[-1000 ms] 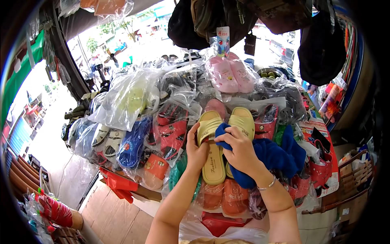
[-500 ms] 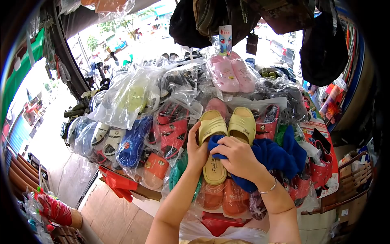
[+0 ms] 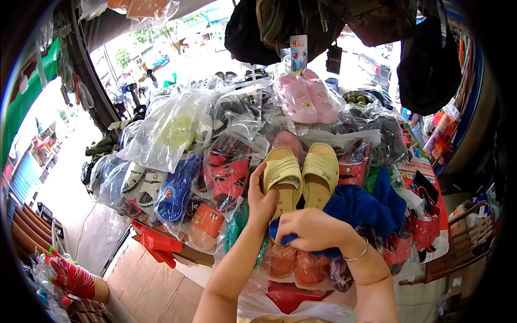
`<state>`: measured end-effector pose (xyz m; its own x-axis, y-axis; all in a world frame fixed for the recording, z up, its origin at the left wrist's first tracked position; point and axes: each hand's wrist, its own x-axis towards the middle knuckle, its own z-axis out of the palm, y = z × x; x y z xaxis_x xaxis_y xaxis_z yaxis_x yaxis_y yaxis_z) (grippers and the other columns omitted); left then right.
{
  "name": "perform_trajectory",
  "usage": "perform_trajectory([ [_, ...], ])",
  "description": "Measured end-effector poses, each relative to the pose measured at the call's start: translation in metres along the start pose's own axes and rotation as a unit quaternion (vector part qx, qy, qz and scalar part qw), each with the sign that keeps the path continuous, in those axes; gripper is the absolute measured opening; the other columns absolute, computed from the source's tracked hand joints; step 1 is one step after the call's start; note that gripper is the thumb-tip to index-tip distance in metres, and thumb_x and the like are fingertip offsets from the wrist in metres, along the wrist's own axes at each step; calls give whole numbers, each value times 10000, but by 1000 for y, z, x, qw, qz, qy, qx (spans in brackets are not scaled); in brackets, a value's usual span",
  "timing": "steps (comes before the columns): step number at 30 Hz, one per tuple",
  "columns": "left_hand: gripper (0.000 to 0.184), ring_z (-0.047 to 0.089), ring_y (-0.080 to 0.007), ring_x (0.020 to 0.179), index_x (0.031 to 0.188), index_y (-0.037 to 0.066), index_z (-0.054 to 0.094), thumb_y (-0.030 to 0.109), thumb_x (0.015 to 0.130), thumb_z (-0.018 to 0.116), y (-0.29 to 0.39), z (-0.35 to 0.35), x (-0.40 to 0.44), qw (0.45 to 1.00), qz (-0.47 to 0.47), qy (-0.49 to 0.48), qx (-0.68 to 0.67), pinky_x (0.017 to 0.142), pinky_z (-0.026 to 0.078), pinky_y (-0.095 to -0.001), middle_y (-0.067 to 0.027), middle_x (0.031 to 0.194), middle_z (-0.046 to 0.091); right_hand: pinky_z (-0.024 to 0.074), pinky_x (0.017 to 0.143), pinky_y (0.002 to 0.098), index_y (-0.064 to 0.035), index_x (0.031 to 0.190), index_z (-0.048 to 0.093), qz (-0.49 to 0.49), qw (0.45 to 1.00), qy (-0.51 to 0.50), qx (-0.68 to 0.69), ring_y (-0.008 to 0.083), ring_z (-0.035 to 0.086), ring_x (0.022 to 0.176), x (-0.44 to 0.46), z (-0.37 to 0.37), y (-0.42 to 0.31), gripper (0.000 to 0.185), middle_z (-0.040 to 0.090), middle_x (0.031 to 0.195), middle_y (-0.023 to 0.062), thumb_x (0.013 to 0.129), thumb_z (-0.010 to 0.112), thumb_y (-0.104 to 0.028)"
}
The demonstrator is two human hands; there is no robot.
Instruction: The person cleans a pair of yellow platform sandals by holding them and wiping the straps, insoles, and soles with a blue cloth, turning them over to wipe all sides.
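Observation:
A pair of pale yellow slide sandals lies toes away from me on the heap of bagged footwear. My left hand (image 3: 263, 200) grips the side of the left sandal (image 3: 283, 175), thumb over its edge. My right hand (image 3: 312, 230) is closed on a blue cloth (image 3: 361, 207) and presses a fold of it against that sandal's heel. The rest of the cloth trails to the right, past the right sandal (image 3: 321, 175). Under my right hand, orange slippers (image 3: 312, 265) in clear plastic show in part; the left sandal's heel is mostly hidden.
Plastic-wrapped shoes surround the pair, among them a blue clog (image 3: 179, 188), red sandals (image 3: 230, 175) and pink clogs (image 3: 308, 98). Dark bags (image 3: 431, 70) hang overhead. A wooden rack (image 3: 458, 245) stands at the right, and a red spool (image 3: 72, 275) at lower left.
My right hand has moved down toward me with the cloth, from the left sandal's middle to its heel. My left hand keeps its hold on the sandal.

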<state>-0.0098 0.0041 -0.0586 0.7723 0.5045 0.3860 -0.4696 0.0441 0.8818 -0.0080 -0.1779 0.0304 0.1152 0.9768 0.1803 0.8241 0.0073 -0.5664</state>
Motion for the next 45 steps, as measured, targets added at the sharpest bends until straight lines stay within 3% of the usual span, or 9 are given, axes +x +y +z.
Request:
perform_trajectory([
  [5, 677, 548, -181, 1168, 1430, -5, 415, -127, 769, 494, -5, -4, 0, 999, 25, -16, -11, 944, 460, -266, -122, 1303, 545, 530, 779, 407, -107, 909, 701, -4, 972, 221, -79, 308, 640, 901, 6, 2, 11, 129, 609, 939, 96, 788, 660, -91],
  [11, 690, 536, -191, 1198, 1434, 2, 414, -136, 762, 491, -5, 0, 2, 1000, 17, -6, -14, 999, 439, -277, -129, 1330, 526, 531, 791, 400, -116, 899, 712, -35, 998, -29, 49, 309, 644, 922, 1, -2, -5, 116, 629, 934, 89, 791, 670, -112],
  [15, 687, 535, -193, 1204, 1434, 1, 410, -132, 765, 497, 2, -3, -2, 999, 6, -18, -35, 1005, 436, -282, -127, 1331, 528, 530, 790, 404, -110, 897, 700, 18, 977, 188, -103, 293, 636, 933, 6, 3, 14, 120, 609, 941, 87, 779, 678, -115],
  [21, 683, 542, -196, 1190, 1434, -4, 408, -129, 769, 500, -10, -2, 2, 1000, 22, -5, -10, 987, 454, -286, -128, 1330, 525, 530, 797, 396, -107, 916, 712, -37, 998, -24, 47, 296, 640, 939, 2, -2, -3, 156, 621, 946, 80, 765, 672, -90],
  [23, 678, 542, -192, 1185, 1433, -4, 411, -131, 772, 499, 3, -2, 0, 1000, 12, -8, -23, 982, 455, -284, -128, 1327, 527, 531, 797, 392, -106, 924, 717, -15, 988, 154, -25, 297, 640, 933, 6, 3, 5, 180, 624, 939, 79, 752, 668, -86],
  [31, 674, 543, -181, 1182, 1434, 5, 417, -132, 780, 505, -12, -3, 3, 1000, 17, -8, -15, 961, 458, -271, -118, 1313, 537, 525, 792, 412, -106, 919, 719, -51, 997, 17, 59, 305, 639, 906, 4, 4, 1, 174, 626, 931, 91, 755, 666, -87],
  [33, 672, 543, -182, 1182, 1433, 6, 419, -129, 780, 507, -5, -5, 1, 1000, 12, -11, -21, 962, 458, -272, -117, 1313, 537, 527, 791, 409, -106, 925, 721, -10, 983, 178, -33, 306, 640, 910, 9, 3, 8, 196, 629, 929, 87, 741, 662, -74],
  [38, 674, 544, -182, 1182, 1430, 8, 418, -131, 778, 511, 2, -1, -1, 1000, 2, -3, 2, 961, 459, -266, -120, 1317, 533, 527, 804, 398, -109, 925, 719, 1, 997, 47, -56, 303, 639, 923, 6, 10, 2, 191, 625, 928, 86, 747, 659, -73],
  [45, 680, 552, -174, 1165, 1434, 13, 414, -138, 777, 504, 4, -1, -3, 1000, 9, -8, -12, 937, 474, -274, -122, 1318, 535, 531, 794, 400, -112, 938, 718, 42, 982, 159, -89, 306, 639, 937, 7, 9, 20, 233, 627, 937, 88, 718, 668, -58],
])
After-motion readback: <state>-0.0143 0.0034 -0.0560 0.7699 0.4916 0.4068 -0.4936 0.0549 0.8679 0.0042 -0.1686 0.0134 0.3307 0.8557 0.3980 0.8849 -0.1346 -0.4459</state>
